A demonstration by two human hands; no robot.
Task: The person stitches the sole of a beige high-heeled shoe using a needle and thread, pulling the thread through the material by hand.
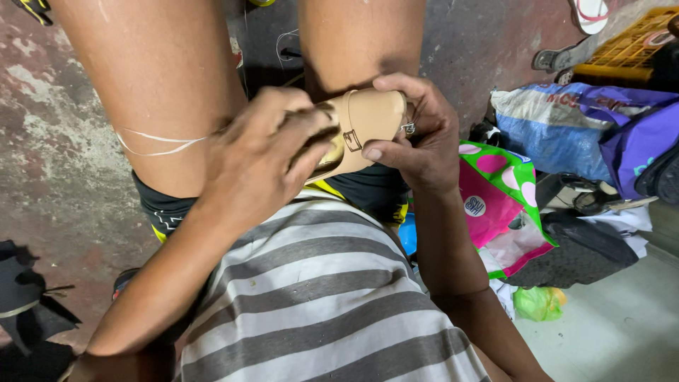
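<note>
Head view: hands around tan shoe

Two hands are in view, the left hand and the right hand, and between them they hold one tan shoe upper with one metal buckle. One loop of white thread lies across the left thigh. To the right there are one pink-and-green bag, one blue sack, and one purple bag. Far right sits one yellow crate. One small green plastic bag lies near right.
</note>
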